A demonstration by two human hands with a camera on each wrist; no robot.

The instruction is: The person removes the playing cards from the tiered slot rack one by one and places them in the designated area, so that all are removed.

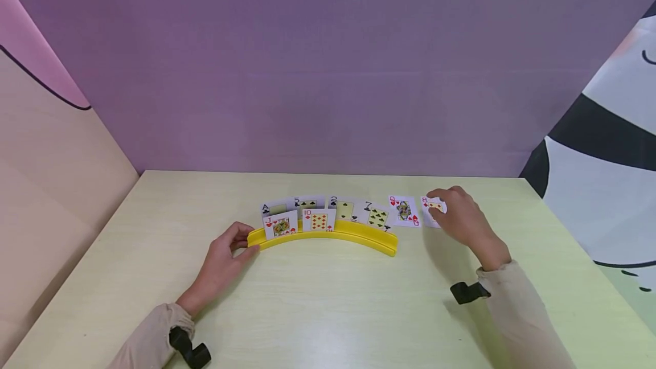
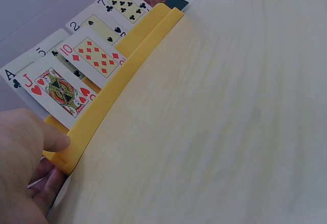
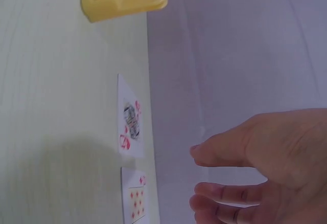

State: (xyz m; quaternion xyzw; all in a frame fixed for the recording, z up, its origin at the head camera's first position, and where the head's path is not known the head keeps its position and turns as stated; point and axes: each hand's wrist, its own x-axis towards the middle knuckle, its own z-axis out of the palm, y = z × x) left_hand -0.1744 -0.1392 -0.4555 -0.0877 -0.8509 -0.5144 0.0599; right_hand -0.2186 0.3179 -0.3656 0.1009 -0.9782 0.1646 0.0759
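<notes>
My left hand [image 1: 225, 258] pinches the left end of a curved yellow card holder [image 1: 359, 234], thumb in front and fingers behind. In its front row stand the jack of hearts [image 2: 59, 92] and ten of diamonds [image 2: 92, 56]. Behind them are the ace of clubs [image 1: 266, 208], a black five [image 1: 309, 204], the two of spades [image 1: 344, 209] and the seven of clubs [image 1: 378, 216]. My right hand [image 1: 465, 218] hovers over a red diamond card [image 3: 136, 201] lying on the table; thumb and fingers are apart, holding nothing. Beside that card lies the queen of hearts [image 1: 405, 210].
The pale wooden table [image 1: 328, 306] ends at a purple backdrop [image 1: 328, 73] just beyond the cards. Printed panels stand at the left and right sides. A black wrist camera [image 1: 468, 292] is strapped to each sleeve.
</notes>
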